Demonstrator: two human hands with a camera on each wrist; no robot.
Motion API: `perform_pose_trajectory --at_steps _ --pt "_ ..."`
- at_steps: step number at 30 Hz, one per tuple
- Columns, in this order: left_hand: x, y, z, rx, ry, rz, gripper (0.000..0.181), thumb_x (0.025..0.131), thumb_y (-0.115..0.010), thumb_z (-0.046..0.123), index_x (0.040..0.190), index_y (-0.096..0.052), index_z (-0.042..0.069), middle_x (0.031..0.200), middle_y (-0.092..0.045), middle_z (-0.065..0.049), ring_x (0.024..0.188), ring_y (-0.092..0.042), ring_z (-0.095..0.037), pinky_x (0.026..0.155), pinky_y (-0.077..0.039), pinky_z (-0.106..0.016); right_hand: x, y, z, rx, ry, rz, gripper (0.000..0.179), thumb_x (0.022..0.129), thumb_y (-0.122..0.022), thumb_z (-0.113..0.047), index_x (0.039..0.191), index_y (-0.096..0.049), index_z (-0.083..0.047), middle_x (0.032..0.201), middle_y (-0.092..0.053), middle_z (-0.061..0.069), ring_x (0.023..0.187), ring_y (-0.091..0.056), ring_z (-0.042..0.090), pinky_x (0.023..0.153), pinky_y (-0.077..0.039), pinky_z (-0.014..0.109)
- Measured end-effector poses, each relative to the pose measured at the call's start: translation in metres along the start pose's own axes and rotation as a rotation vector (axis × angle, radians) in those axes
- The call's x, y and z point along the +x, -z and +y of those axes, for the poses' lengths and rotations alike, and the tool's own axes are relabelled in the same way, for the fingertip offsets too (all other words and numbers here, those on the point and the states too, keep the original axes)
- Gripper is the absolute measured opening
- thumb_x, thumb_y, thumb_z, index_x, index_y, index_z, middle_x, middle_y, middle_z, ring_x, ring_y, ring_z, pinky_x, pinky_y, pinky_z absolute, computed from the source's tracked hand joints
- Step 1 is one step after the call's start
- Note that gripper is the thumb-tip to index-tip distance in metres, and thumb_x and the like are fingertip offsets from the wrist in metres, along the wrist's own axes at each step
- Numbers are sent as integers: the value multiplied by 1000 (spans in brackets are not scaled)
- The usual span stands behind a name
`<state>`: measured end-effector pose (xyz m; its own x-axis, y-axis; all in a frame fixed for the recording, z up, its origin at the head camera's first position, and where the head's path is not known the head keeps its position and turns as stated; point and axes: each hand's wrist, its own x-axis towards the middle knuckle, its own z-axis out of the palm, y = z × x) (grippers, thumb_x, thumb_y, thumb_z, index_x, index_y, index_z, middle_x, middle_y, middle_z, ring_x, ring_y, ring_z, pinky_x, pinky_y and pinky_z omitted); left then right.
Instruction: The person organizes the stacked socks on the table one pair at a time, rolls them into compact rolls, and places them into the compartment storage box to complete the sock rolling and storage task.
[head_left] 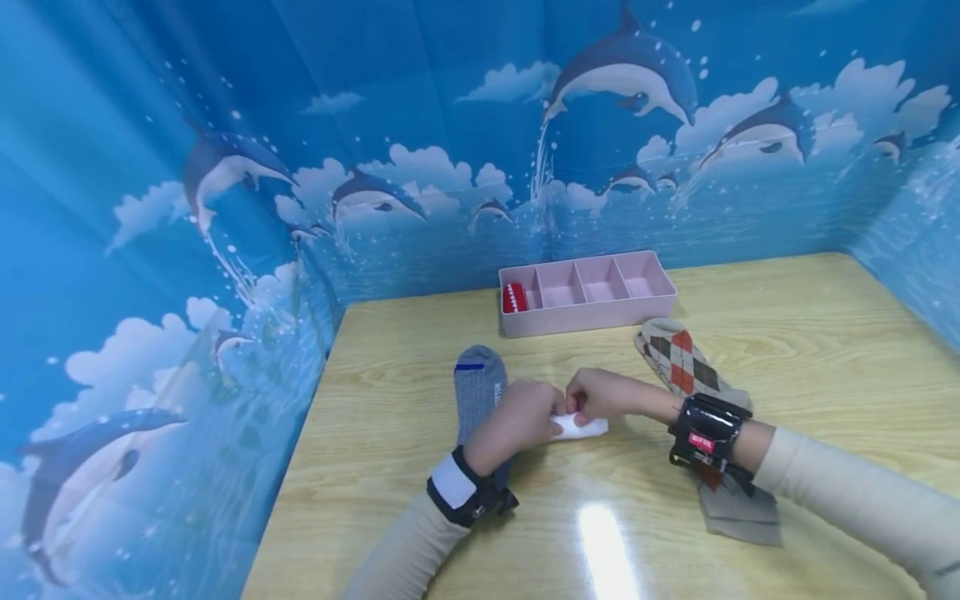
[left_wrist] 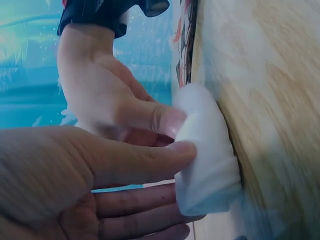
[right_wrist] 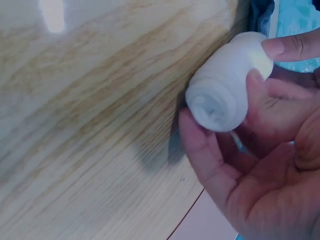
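Observation:
A rolled white sock point(head_left: 585, 428) lies on the wooden table between both hands. My left hand point(head_left: 525, 417) pinches one end of the roll, thumb on the near side and fingers behind it, as the left wrist view shows. From the other side my right hand point(head_left: 604, 393) grips the same white sock point(right_wrist: 220, 95), its thumb pressed on the cloth and its fingers curled beneath. In the right wrist view the spiral end of the roll is visible. The two thumbs are close together on the sock point(left_wrist: 207, 155).
Partly under my left arm lies a flat grey sock point(head_left: 475, 392) with a blue stripe. Argyle-patterned beige socks point(head_left: 686, 360) lie at the right, partly beneath my right wrist. Behind stands a pink divided box point(head_left: 592, 317) with a red rolled item point(head_left: 514, 297) in its leftmost compartment.

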<state>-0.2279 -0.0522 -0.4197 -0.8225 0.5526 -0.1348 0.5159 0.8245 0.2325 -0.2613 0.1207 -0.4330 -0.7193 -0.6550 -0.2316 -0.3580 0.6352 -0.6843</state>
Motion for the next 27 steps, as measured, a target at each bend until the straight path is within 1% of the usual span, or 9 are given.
perform_pose_trajectory --at_steps 4,6,8,11,14,17,21,23,27 --pt "-1 -3 4 95 -24 38 23 84 -80 19 69 -63 18 67 -58 7 60 -49 -9 54 -36 -20 0 -1 -4 35 -115 28 15 74 -74 9 73 -64 -2 68 -59 0 62 -49 9 61 -44 21" --pt "-2 -6 5 154 -43 87 20 81 -81 18 69 -64 17 73 -64 5 62 -53 -10 52 -38 -21 0 0 -5 53 -162 38 16 73 -74 10 73 -64 -3 69 -59 0 64 -50 11 62 -44 22" --pt "-2 -8 4 191 -63 133 19 78 -81 16 68 -65 18 78 -67 3 63 -54 -10 50 -39 -22 0 -1 -4 56 -183 52 17 73 -75 9 74 -63 -4 70 -59 1 66 -51 12 63 -44 23" --pt "-2 -9 4 192 -62 145 21 77 -82 18 67 -64 18 81 -68 2 64 -55 -10 51 -39 -22 -2 -3 -4 18 -173 96 19 74 -78 5 76 -63 -6 73 -60 2 66 -53 13 62 -44 23" --pt "-2 -9 3 167 -58 132 28 78 -82 18 62 -58 18 78 -66 2 63 -52 -10 51 -38 -22 -9 -8 -2 -82 -76 190 21 76 -79 2 76 -63 -10 73 -61 -1 66 -53 11 60 -44 23" --pt "-1 -8 2 146 -53 113 32 80 -80 17 61 -54 17 76 -63 2 61 -50 -10 52 -37 -22 -19 -16 1 -217 70 298 22 78 -77 4 77 -64 -14 75 -61 -5 68 -54 8 60 -46 23" --pt "0 -8 0 102 -46 79 25 83 -75 13 65 -60 15 75 -62 2 62 -50 -11 56 -38 -23 -29 -26 4 -422 255 410 12 82 -77 -2 87 -73 -12 85 -65 -4 76 -61 10 66 -53 25" --pt "1 -8 -1 80 -44 64 17 85 -74 12 70 -67 13 77 -64 1 63 -52 -11 59 -39 -23 -32 -30 5 -508 312 441 11 82 -81 -11 92 -75 -10 89 -67 0 77 -63 12 67 -55 27" --pt "1 -6 -1 59 -37 50 6 88 -74 15 89 -78 11 88 -69 -2 70 -59 -13 62 -44 -23 -35 -33 5 -603 362 464 25 76 -87 -19 94 -75 -6 90 -67 4 75 -61 14 63 -55 27"
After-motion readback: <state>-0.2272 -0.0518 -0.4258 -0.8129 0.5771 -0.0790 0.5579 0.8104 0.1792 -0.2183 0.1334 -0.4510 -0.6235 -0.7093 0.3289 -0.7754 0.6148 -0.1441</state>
